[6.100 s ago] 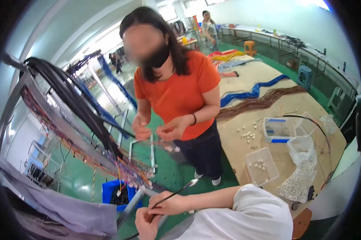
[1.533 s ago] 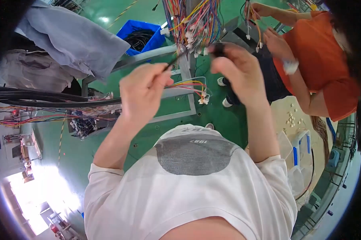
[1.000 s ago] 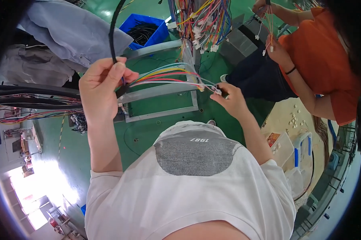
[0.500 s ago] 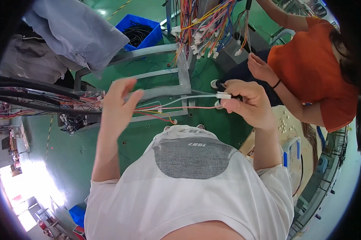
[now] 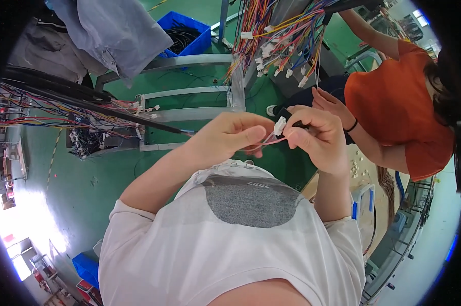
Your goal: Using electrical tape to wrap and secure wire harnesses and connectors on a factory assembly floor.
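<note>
My left hand (image 5: 229, 135) and my right hand (image 5: 314, 136) meet in front of my chest, over my white shirt. The right hand pinches a small white plastic connector (image 5: 280, 125) with thin pink and red wires (image 5: 263, 146) trailing from it. The fingers of the left hand close on those same wires just left of the connector. A black cable end shows behind the right hand's knuckles.
A person in an orange shirt (image 5: 393, 102) works close on the right, hand (image 5: 332, 106) by mine. Hanging coloured wire bundles with white connectors (image 5: 281, 35) are ahead. A grey metal frame (image 5: 189, 107), blue bin (image 5: 187, 35), grey cloth (image 5: 118, 30), green floor.
My hands have come together: the left hand, open and apart half a second ago, now grips the wires beside the connector held by the right hand.
</note>
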Demonstrator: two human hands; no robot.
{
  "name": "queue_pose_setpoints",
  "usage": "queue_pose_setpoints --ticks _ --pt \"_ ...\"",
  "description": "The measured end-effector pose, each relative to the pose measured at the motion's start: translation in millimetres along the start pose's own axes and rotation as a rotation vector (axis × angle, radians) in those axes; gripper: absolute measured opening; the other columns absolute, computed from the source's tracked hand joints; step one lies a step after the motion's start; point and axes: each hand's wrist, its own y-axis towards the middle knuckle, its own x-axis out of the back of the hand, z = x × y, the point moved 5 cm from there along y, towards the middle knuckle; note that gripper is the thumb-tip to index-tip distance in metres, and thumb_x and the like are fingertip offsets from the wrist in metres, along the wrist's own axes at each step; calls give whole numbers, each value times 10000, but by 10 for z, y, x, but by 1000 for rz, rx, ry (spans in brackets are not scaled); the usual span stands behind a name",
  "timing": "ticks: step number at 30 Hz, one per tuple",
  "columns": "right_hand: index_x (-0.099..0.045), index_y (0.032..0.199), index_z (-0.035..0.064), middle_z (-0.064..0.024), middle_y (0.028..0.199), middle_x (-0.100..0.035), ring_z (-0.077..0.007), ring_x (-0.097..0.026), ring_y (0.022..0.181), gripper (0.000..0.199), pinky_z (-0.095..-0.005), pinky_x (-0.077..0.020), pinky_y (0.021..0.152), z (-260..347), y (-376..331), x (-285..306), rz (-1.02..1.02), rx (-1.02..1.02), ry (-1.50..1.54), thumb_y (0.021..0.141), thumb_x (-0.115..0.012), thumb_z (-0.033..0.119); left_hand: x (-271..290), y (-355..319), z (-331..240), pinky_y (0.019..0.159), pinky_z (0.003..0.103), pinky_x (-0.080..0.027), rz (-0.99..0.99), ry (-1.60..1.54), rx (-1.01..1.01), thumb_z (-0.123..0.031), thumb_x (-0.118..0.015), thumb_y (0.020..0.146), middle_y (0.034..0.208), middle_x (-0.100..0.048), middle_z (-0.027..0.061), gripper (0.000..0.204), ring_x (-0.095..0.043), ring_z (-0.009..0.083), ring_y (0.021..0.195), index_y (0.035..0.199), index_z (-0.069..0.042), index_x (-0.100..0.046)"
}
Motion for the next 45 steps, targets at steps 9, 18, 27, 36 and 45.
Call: queue_pose_setpoints --ticks 9,18,27,36,45 --pt "-574 722 8 -67 629 -509 -140 -462 563 127 -263 -354 526 16 -190 -40 291 -13 -486 712 -620 125 319 -70 -176 585 209 -386 -388 -46 -332 -99 -508 830 716 -548 31 161 -482 79 648 894 34 -572" --pt "-542 744 18 -67 639 -512 -234 -502 593 295 -318 -368 573 506 -17 -21 25 230 -777 637 -695 246 -94 -187 -582 492 282 -373 -327 772 -443 -19 -603 720 635 -519 86 43 -496 190 552 747 13 -592" --pt "-542 740 22 -79 660 -507 -265 -478 644 234 -325 -381 627 661 -5 -24 100 286 -1042 630 -679 177 -265 -196 -734 486 308 -380 -204 950 -548 -5 -599 700 633 -477 96 42 -493 247 557 719 3 -563" --pt "-533 748 -2 -78 643 -509 -211 -486 587 115 -281 -377 558 393 -45 -80 -207 367 -488 719 -613 75 -341 -239 -647 476 330 -374 -353 894 -750 14 -535 754 649 -483 131 64 -489 288 555 814 15 -513" --pt "-519 867 -32 -19 751 -520 -66 -460 659 197 -185 -367 605 105 -73 -216 -437 204 48 865 -485 162 -276 -165 -474 442 266 -358 -364 510 -507 -76 -446 859 613 -490 100 112 -464 170 477 892 -8 -528"
